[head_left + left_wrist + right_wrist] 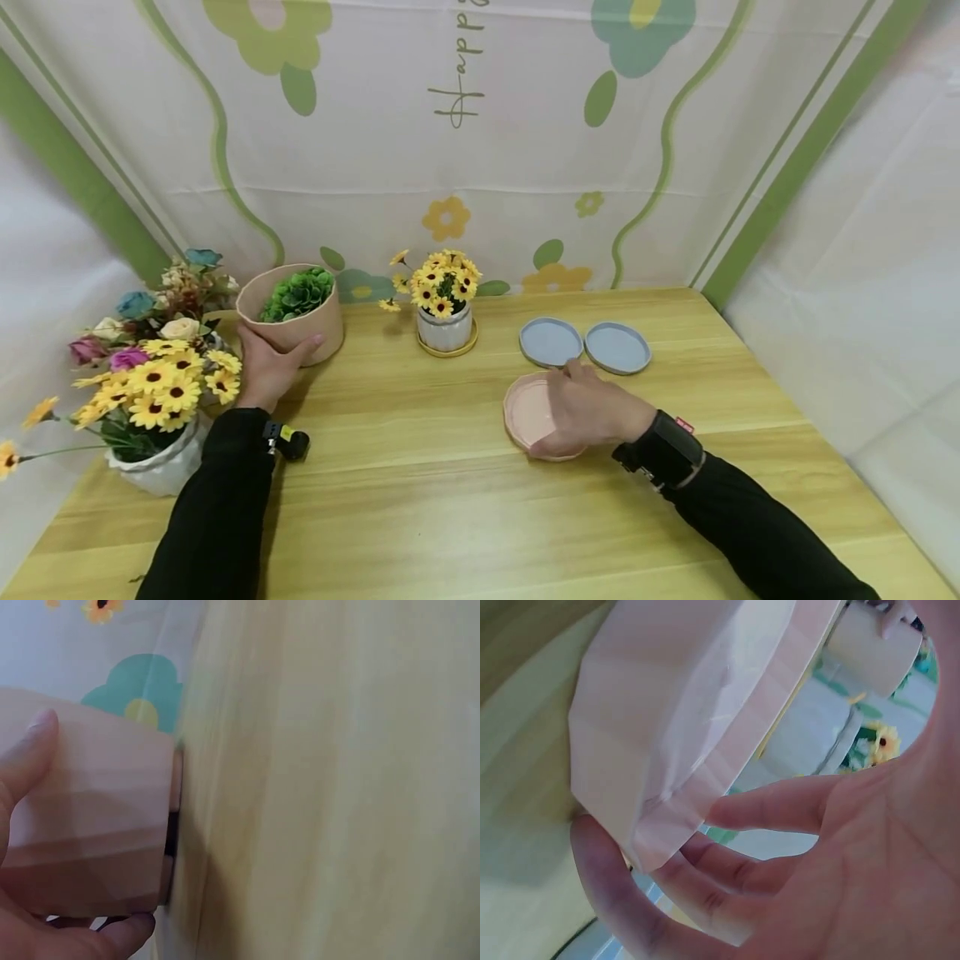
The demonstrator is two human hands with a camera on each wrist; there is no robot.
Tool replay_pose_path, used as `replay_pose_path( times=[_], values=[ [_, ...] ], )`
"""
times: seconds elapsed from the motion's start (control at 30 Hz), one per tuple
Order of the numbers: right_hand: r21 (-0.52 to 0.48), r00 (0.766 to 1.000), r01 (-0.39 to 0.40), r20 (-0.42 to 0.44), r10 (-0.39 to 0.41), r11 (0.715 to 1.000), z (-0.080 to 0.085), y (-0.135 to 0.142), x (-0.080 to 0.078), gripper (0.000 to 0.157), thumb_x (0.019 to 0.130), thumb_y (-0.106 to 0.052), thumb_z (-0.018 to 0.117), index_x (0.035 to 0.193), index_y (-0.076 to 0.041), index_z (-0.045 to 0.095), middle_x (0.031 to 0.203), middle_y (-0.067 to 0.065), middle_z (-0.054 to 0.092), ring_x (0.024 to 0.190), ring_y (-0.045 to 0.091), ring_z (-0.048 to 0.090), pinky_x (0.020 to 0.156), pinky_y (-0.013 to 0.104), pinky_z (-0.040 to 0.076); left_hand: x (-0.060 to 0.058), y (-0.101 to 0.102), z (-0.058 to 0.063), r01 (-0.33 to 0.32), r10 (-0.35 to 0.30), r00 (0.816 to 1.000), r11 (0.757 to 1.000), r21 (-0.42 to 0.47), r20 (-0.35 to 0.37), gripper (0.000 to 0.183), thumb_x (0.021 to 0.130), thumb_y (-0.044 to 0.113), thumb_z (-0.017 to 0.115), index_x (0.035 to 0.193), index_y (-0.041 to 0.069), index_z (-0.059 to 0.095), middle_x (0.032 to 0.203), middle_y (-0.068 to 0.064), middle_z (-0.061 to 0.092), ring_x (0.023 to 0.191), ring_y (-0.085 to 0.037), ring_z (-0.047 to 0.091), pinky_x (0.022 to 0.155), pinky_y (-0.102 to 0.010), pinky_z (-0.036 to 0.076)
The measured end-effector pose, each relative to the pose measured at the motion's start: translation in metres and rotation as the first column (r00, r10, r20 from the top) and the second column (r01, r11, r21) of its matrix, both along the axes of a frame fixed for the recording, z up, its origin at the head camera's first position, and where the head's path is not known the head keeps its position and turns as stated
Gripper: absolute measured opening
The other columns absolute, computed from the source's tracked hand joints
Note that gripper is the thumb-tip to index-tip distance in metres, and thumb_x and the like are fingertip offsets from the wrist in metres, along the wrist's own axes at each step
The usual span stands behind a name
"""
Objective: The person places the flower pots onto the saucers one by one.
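Observation:
On the left side of the table, my left hand (272, 367) grips a round pink pot (322, 332) holding a leafy green plant (298, 293). The thumb lies along the pot's wall and the other fingers reach round its side. In the left wrist view, short feet (175, 780) show under the pot, close to the tabletop. Right of centre, my right hand (596, 407) holds a shallow pink saucer (527, 410) by its right rim. The right wrist view shows the saucer's faceted wall (622, 727) between thumb and fingers, tilted in that view.
Two grey-blue saucers (551, 342) lie side by side just beyond my right hand. A white pot of yellow flowers (446, 329) stands on a yellow saucer (459, 351) at the back. Left of my left forearm are another white flower pot (161, 467) and mixed flowers (180, 327). A printed cloth (510, 158) hangs behind.

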State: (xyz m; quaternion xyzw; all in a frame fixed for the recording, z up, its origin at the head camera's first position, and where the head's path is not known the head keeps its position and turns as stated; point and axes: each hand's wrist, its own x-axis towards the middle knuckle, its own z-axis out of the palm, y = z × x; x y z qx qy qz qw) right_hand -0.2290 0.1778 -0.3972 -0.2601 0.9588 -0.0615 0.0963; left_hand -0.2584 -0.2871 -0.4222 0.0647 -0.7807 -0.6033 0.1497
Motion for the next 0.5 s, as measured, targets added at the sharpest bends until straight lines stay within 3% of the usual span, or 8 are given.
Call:
replay_pose_path(
  times=[0.1, 0.23, 0.5],
  values=[
    [0.014, 0.999, -0.01, 0.038, 0.01, 1.0, 0.001, -0.017, 0.0, 0.122, 0.07, -0.079, 0.081, 0.149, 0.008, 0.048, 0.127, 0.022, 0.054, 0.109, 0.031, 0.056, 0.08, 0.044, 0.062, 0.001, -0.001, -0.001, 0.012, -0.012, 1.0, 1.0, 0.012, 0.012, 0.11, 0.099, 0.011, 0.074, 0.168, 0.022, -0.011, 0.178, -0.013, 0.004, 0.163, -0.034, 0.015, 0.136, -0.049, 0.017],
    [0.047, 0.997, -0.059, 0.048, 0.056, 0.997, 0.001, -0.039, -0.001, 0.125, 0.07, -0.082, 0.079, 0.152, 0.006, 0.047, 0.131, 0.022, 0.054, 0.112, 0.029, 0.054, 0.085, 0.042, 0.062, 0.001, -0.003, -0.005, 0.027, -0.027, 0.999, 1.0, 0.012, 0.028, 0.111, 0.098, 0.014, 0.075, 0.168, 0.024, -0.011, 0.178, -0.013, 0.006, 0.163, -0.034, 0.017, 0.136, -0.05, 0.019],
    [0.059, 0.987, -0.152, 0.057, 0.149, 0.987, 0.003, -0.076, 0.0, 0.12, 0.07, -0.084, 0.077, 0.147, 0.003, 0.051, 0.121, 0.017, 0.053, 0.105, 0.029, 0.049, 0.077, 0.036, 0.057, 0.002, -0.004, -0.009, 0.081, -0.081, 0.996, 0.997, 0.002, 0.039, 0.112, 0.098, 0.021, 0.077, 0.167, 0.026, -0.012, 0.178, -0.014, 0.003, 0.164, -0.035, 0.014, 0.135, -0.055, 0.017]
  ],
)
